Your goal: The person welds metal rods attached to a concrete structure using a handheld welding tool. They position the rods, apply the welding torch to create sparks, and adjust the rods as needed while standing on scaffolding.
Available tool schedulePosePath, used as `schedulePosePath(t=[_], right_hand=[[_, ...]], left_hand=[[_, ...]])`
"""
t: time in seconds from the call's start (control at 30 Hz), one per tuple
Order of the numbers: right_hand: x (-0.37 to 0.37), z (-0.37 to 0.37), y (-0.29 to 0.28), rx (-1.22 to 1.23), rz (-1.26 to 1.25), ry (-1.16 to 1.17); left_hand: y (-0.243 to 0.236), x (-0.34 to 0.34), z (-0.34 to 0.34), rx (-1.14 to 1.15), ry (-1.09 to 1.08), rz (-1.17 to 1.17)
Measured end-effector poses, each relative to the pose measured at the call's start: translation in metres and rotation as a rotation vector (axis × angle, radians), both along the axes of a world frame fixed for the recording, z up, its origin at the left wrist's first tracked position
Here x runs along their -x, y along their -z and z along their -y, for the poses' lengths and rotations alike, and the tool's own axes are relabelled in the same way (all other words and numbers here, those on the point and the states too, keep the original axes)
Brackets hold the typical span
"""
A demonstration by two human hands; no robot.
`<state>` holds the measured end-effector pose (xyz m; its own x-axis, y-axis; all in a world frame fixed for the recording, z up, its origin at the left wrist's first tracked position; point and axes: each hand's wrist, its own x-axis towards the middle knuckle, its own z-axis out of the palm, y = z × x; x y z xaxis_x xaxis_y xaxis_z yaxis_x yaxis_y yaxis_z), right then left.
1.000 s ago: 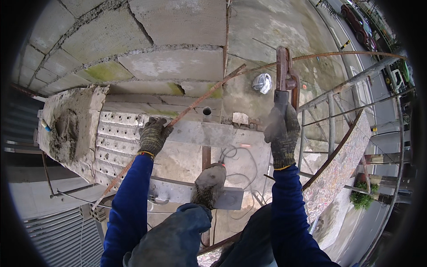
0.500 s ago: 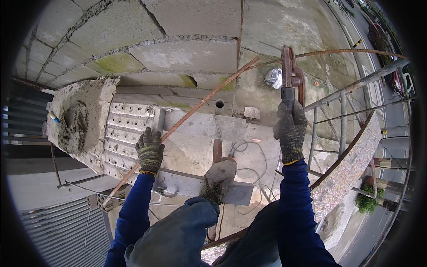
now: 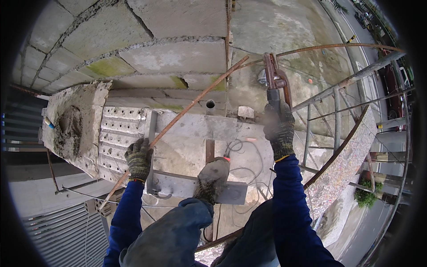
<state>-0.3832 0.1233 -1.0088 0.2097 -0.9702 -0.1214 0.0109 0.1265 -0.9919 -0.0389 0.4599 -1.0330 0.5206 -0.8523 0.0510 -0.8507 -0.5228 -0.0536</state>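
The rust-brown, double-barred metal tool (image 3: pixel 271 82) with a dark grey handle is well right of the pale, perforated metal plank (image 3: pixel 118 138). Our right hand (image 3: pixel 279 129), in a grey-green knit glove, is closed around that handle. Since a second ago, we have the tool overlapping the crumpled silvery wad (image 3: pixel 261 78) and our matching-gloved left hand (image 3: pixel 138 159) lower along the plank's right end, leaving its upper corner uncovered. That hand hides part of the slanting, rusty metal rod (image 3: pixel 200 100); we cannot tell whether its fingers grip. Blur obscures our right thumb.
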Motion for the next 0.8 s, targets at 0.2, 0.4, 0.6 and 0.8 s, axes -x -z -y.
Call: schedulePosePath(t=[0.2,0.4,0.6,0.8], right_hand=[[0.001,0.012,0.037,0.728,-0.547,0.041],[0.002,0.018,0.038,0.614,-0.678,-0.02],[-0.008,0.008,0.029,0.635,-0.815,0.008],[-0.008,0.005,0.016,0.566,-0.88,-0.102]], left_hand=[[-0.02,0.02,0.02,-0.037,-0.091,0.011],[-0.031,0.097,0.038,0.318,0.234,-0.446],[0.003,0.158,0.048,0.049,0.742,-0.751],[0.02,0.162,0.058,-0.042,0.847,-0.77]])
